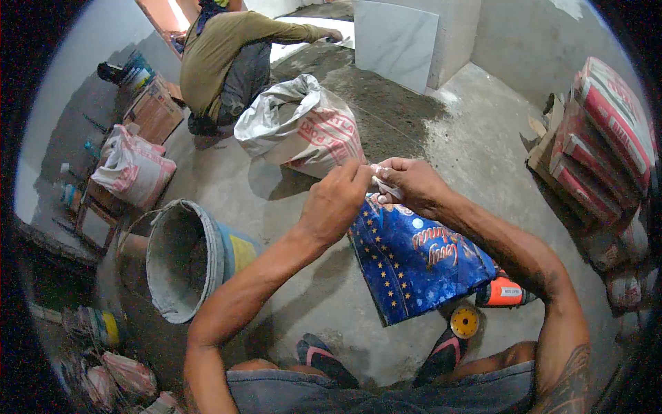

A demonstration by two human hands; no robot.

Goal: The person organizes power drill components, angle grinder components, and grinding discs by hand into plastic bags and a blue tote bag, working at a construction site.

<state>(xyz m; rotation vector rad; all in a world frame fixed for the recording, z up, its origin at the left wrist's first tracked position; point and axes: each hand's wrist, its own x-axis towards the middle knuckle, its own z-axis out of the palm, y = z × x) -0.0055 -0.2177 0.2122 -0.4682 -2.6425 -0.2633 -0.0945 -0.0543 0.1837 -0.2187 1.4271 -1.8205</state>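
In front of me my left hand [334, 201] and my right hand [416, 186] meet, fingers pinched together. Between them is a small crumpled white piece [383, 188]; whether it is cloth or plastic I cannot make out. Just under my hands lies a blue bag [414, 259] with gold stars and Christmas lettering. A yellow disc [465, 322], seemingly a grinder's cutting disc, sits by my right foot. An orange-and-black power tool [503, 292] is partly hidden by the bag and my right forearm.
An open cement sack [324, 138] stands ahead, and a bucket [153, 276] at left. A person [224, 58] crouches beyond, near wet mortar [386, 127]. A marble-look tile [395, 45] leans at the back. Stacked sacks [607, 152] line the right.
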